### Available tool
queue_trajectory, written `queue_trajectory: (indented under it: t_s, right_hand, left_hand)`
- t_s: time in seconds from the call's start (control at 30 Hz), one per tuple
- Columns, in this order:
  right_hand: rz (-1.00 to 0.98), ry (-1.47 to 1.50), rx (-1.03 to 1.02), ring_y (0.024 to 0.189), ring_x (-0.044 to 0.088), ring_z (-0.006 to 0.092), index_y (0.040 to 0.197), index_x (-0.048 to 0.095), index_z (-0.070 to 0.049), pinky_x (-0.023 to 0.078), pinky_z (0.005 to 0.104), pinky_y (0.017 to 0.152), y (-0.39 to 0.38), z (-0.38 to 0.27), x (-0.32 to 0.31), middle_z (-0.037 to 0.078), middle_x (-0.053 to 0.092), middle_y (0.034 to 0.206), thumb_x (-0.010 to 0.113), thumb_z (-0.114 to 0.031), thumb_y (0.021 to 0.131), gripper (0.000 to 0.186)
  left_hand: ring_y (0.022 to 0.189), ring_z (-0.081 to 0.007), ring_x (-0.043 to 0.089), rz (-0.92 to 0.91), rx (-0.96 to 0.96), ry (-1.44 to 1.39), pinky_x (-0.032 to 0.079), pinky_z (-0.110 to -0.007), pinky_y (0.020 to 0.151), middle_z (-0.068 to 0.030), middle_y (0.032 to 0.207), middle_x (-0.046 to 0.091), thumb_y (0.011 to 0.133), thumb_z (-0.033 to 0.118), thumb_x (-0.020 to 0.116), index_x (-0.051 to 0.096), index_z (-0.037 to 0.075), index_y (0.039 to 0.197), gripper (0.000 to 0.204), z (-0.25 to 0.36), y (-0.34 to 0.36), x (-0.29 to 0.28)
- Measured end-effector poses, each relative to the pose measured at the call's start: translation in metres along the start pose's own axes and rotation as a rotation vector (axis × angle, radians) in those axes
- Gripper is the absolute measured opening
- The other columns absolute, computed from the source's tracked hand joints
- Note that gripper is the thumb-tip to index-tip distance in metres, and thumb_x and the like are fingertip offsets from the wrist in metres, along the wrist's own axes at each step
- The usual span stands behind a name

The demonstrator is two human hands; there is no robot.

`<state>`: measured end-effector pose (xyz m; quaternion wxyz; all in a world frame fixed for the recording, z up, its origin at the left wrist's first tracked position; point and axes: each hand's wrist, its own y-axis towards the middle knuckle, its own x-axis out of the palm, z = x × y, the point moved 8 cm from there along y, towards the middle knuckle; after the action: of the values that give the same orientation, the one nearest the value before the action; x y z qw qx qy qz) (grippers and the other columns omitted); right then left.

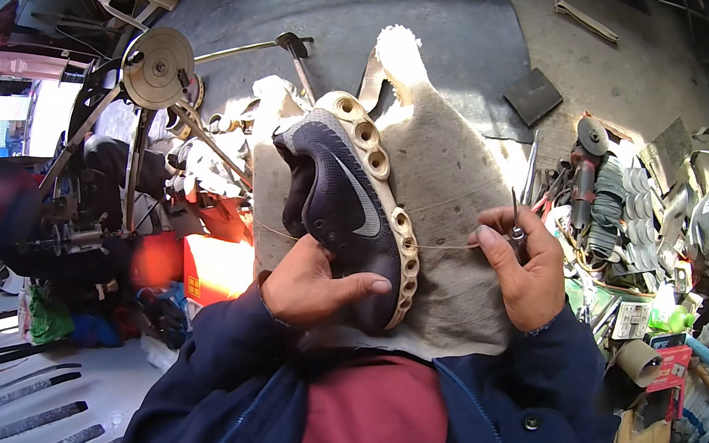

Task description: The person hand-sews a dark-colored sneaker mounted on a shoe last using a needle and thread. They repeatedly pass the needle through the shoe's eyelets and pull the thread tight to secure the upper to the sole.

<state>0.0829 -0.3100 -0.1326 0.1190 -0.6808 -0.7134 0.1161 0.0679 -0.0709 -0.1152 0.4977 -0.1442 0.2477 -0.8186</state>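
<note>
A black knit sneaker (348,206) with a grey side mark lies on its side across my lap, toe toward me. Its cream sole (375,161), pierced by a row of round holes, faces right. Under it spreads a worn beige cloth (463,307). My left hand (315,286) grips the toe end, thumb over the upper. From the sole's edge a thin thread (445,246) runs taut to my right hand (522,265), whose fingers pinch it. That same hand holds an awl (516,210), its thin spike pointing up and away. Another bit of thread shows left of the shoe.
On the left stands a shoe-patching machine with a round wheel (158,68); a red box (216,270) sits below it. At right are an angle grinder (585,172) and heaped sole pieces (641,210). A black square sheet (533,96) lies ahead. Something blurred is at far left.
</note>
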Motion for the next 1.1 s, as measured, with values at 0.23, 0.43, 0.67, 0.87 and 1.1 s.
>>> queue_trajectory:
  t_s: [0.23,0.43,0.67,0.87,1.1]
  right_hand:
    - [-0.152,-0.351,-0.449,0.073,0.057,0.0242,0.138,0.060,0.001,0.048,0.0300,0.071,-0.037,-0.038,0.012,0.013,0.059,0.088,0.058,0.007,0.093,0.046]
    - [-0.336,-0.244,-0.354,0.068,0.053,0.0246,0.139,0.061,0.001,0.045,0.0323,0.066,-0.050,-0.023,0.034,0.013,0.055,0.081,0.060,0.009,0.091,0.049]
    - [-0.383,-0.258,-0.305,0.068,0.052,0.0250,0.140,0.060,0.000,0.044,0.0323,0.065,-0.044,-0.019,0.034,0.012,0.052,0.081,0.061,0.010,0.090,0.051]
    - [-0.418,-0.338,-0.299,0.068,0.059,0.0303,0.142,0.060,-0.008,0.049,0.0372,0.063,-0.042,-0.020,0.034,0.014,0.055,0.084,0.063,0.005,0.091,0.054]
    - [-0.479,-0.351,-0.245,0.070,0.055,0.0254,0.142,0.060,-0.004,0.046,0.0322,0.066,-0.040,-0.023,0.035,0.012,0.053,0.083,0.060,0.009,0.091,0.053]
  left_hand:
    - [0.110,-0.0192,0.065,0.158,0.046,-0.293,0.054,-0.035,0.098,-0.0073,0.122,0.067,0.081,0.000,0.084,0.052,0.000,0.139,0.066,0.001,0.009,0.006]
    - [0.113,-0.0191,0.064,0.177,0.002,-0.310,0.052,-0.036,0.102,-0.0079,0.124,0.068,0.083,0.002,0.082,0.054,0.001,0.138,0.062,0.004,0.010,0.009]
    - [0.112,-0.0190,0.065,0.203,-0.008,-0.323,0.051,-0.035,0.102,-0.0069,0.124,0.068,0.083,0.001,0.080,0.055,0.001,0.137,0.060,0.004,0.010,0.010]
    - [0.112,-0.0190,0.065,0.208,-0.020,-0.346,0.051,-0.035,0.102,-0.0069,0.124,0.067,0.083,0.000,0.080,0.055,0.002,0.138,0.060,0.002,0.011,0.011]
    - [0.113,-0.0177,0.063,0.184,-0.014,-0.404,0.050,-0.034,0.102,-0.0077,0.124,0.067,0.086,-0.001,0.078,0.058,-0.002,0.132,0.050,0.003,0.011,0.011]
